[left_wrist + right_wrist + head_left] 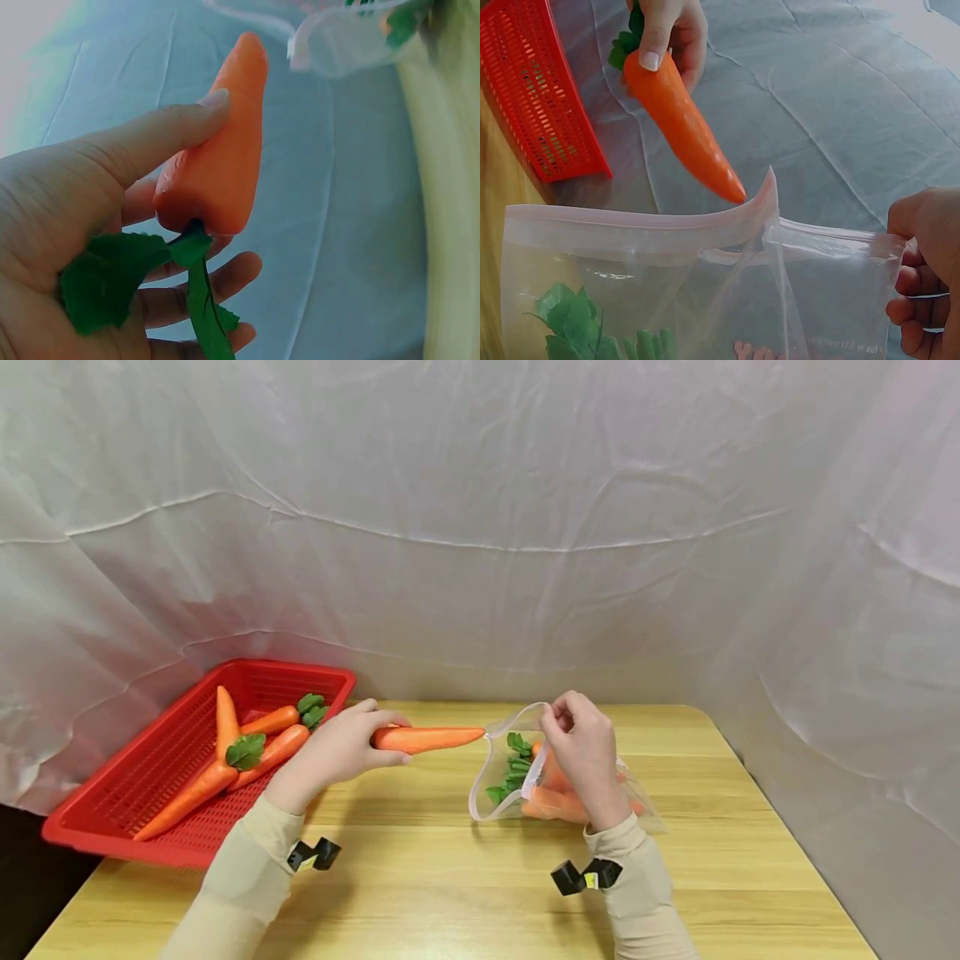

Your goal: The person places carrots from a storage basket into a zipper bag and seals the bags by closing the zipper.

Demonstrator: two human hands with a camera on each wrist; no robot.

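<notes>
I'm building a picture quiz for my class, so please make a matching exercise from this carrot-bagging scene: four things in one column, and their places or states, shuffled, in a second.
Things:
1. left hand
2. right hand
3. red basket
4. clear bag

Places or states:
A. lies on the wooden table, mouth open, carrots inside
B. holds a carrot with its tip at the bag's mouth
C. pinches the bag's rim, lifting it open
D. sits at the table's left edge with several carrots in it

Pairs: 1-B, 2-C, 3-D, 4-A
</notes>
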